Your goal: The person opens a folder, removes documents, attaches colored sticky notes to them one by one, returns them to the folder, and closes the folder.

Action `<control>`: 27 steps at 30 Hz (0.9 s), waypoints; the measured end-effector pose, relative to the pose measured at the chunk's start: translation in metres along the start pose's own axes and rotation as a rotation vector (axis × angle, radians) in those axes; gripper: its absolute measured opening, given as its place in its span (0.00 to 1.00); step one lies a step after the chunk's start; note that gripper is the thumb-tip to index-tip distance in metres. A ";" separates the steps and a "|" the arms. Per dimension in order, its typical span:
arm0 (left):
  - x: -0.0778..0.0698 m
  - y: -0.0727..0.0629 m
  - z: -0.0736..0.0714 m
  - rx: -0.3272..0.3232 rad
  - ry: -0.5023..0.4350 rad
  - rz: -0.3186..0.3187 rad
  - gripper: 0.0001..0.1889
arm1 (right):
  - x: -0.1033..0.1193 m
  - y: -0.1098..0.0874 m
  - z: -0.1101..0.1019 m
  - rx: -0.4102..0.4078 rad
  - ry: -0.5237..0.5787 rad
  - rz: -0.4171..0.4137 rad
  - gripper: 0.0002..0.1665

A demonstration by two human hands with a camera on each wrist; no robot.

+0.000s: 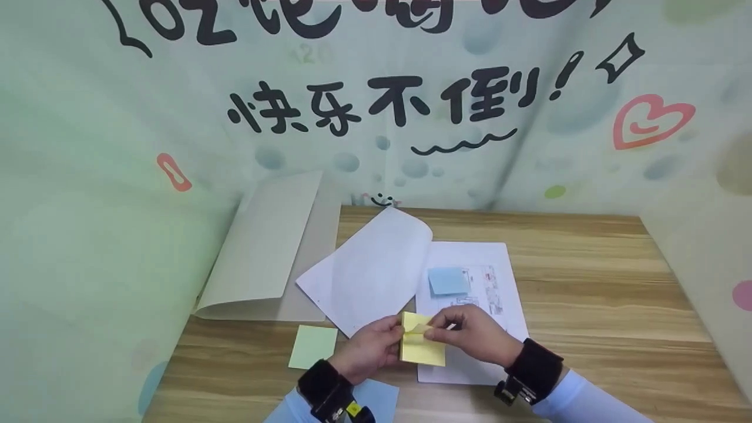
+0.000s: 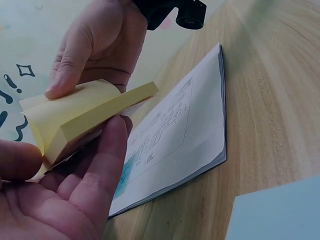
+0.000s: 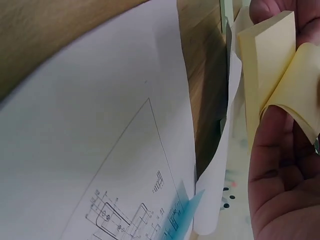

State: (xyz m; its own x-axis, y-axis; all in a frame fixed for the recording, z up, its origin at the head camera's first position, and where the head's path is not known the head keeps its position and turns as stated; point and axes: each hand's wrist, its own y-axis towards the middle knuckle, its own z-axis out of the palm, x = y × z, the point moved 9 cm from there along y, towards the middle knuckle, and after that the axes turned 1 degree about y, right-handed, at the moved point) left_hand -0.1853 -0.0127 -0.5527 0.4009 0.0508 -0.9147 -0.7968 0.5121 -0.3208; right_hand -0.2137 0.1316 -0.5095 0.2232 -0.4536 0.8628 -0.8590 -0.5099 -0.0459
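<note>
In the head view, your left hand (image 1: 369,351) grips the yellow sticky-note pad (image 1: 424,353) by its left edge, in front of you and over the near left part of the printed drawing sheets (image 1: 470,370). Your right hand (image 1: 474,333) pinches the pad's curled top leaf (image 1: 418,329) between thumb and fingers. A blue sticky note (image 1: 449,281) sits on the print, just beyond your right hand. A white sheet (image 1: 376,270) bows upward beside it, overlapping the cream folder (image 1: 264,247) on the left. Near your left wrist lie a green sticky note (image 1: 313,346) and a blue pad (image 1: 382,396), all on the wooden table (image 1: 599,305).

In the left wrist view, your left fingers support the yellow pad from beneath, the thumb at its near end; your right thumb presses on the curled leaf, which is bent over but joined to the pad along one edge.

In the right wrist view, the pad stands tilted at the upper right, your right fingers tucked under the curl and your left hand holding the far end.
</note>
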 end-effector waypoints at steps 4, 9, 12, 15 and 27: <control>-0.001 -0.001 0.001 0.020 0.001 0.006 0.27 | -0.004 0.002 -0.003 0.001 0.052 0.029 0.11; -0.002 0.001 0.004 0.068 0.017 0.028 0.27 | -0.006 0.002 -0.004 -0.008 0.062 0.048 0.12; -0.001 0.002 0.003 0.051 0.047 0.022 0.26 | -0.002 0.001 -0.003 -0.011 0.014 0.015 0.09; 0.000 0.002 0.000 -0.015 0.094 -0.005 0.23 | 0.003 -0.001 -0.002 -0.013 -0.060 -0.033 0.07; 0.002 0.001 -0.004 -0.132 0.343 -0.059 0.12 | -0.002 0.002 -0.013 -0.082 -0.057 -0.004 0.07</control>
State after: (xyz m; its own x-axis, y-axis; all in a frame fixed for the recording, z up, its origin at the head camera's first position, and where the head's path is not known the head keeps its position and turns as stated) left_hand -0.1868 -0.0159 -0.5559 0.2905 -0.2776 -0.9157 -0.8372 0.3896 -0.3838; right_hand -0.2224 0.1412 -0.5051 0.2506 -0.4941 0.8325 -0.8924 -0.4513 0.0007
